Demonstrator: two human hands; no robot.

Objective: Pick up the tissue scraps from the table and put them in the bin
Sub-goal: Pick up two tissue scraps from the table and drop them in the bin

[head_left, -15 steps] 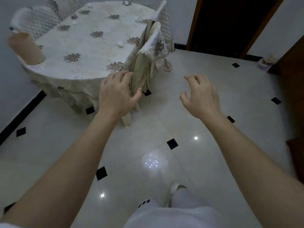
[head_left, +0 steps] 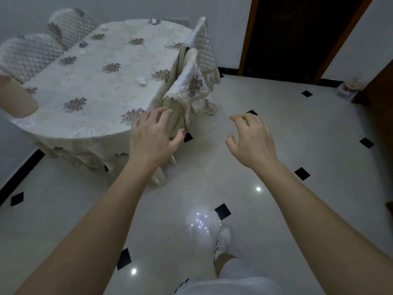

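**Closing on the table, both hands still empty**

Since half a second ago the person has come nearer. The table (head_left: 91,86) fills more of the view and its far end now shows, while both hands keep much the same pose out in front.

The left hand (head_left: 153,137) is palm-down with its fingers (head_left: 161,113) spread and relaxed. It is seen over the near table edge and the covered chair (head_left: 191,86) tucked against that side; I cannot tell whether it touches either. The right hand (head_left: 248,141) hangs above the tiled floor (head_left: 276,116), its fingers loosely curled, apart, and holding nothing.

The tissue scraps (head_left: 142,80) all lie on the tablecloth, none lifted yet. The nearest is by the chair-side edge, a second scrap (head_left: 83,52) is towards the opposite side, and a far scrap (head_left: 154,21) sits at the far end.

By my reading this is the approach step, before any pick. The next move calls for a reach over or beside the chair back to the nearest scrap. It should end in a light fingertip pinch, since crumpled tissue will likely flatten or skid under a flat palm.

I cannot pick out the bin with certainty. A beige cylinder (head_left: 18,96) at the left edge may be it, so that needs settling before carrying anything off.
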